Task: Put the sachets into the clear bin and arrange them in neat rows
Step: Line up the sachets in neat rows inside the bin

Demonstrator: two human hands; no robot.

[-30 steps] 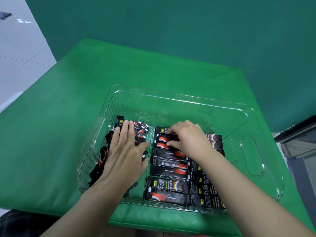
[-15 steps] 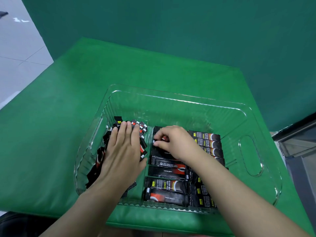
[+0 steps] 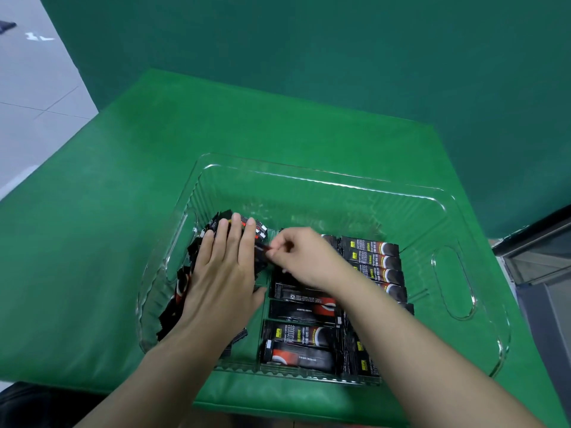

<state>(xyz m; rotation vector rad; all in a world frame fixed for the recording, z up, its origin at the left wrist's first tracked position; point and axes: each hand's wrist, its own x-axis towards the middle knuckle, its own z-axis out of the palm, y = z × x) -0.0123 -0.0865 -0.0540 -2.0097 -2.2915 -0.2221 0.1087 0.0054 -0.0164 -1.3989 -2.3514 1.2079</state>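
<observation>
A clear plastic bin (image 3: pixel 445 291) sits on the green table. Inside it, black sachets with red and yellow print lie in a middle row (image 3: pixel 302 307) and a right row (image 3: pixel 375 257). A looser stack of sachets (image 3: pixel 182 282) stands along the bin's left wall. My left hand (image 3: pixel 225 273) lies flat on that stack with straight fingers. My right hand (image 3: pixel 304 261) has its fingers curled and pinches the end of a sachet (image 3: pixel 262 247) at the stack's right edge. Part of the middle row is hidden under my right hand.
The green padded table (image 3: pixel 123 211) stretches left of and behind the bin. A dark green wall (image 3: pixel 309 41) rises behind. Grey floor tiles (image 3: pixel 34 88) show at the left, and a grey cabinet edge (image 3: pixel 537 267) at the right.
My right hand moved left from the top of the middle row to the left stack's edge and pinched a sachet there. My left hand stayed flat on the stack.
</observation>
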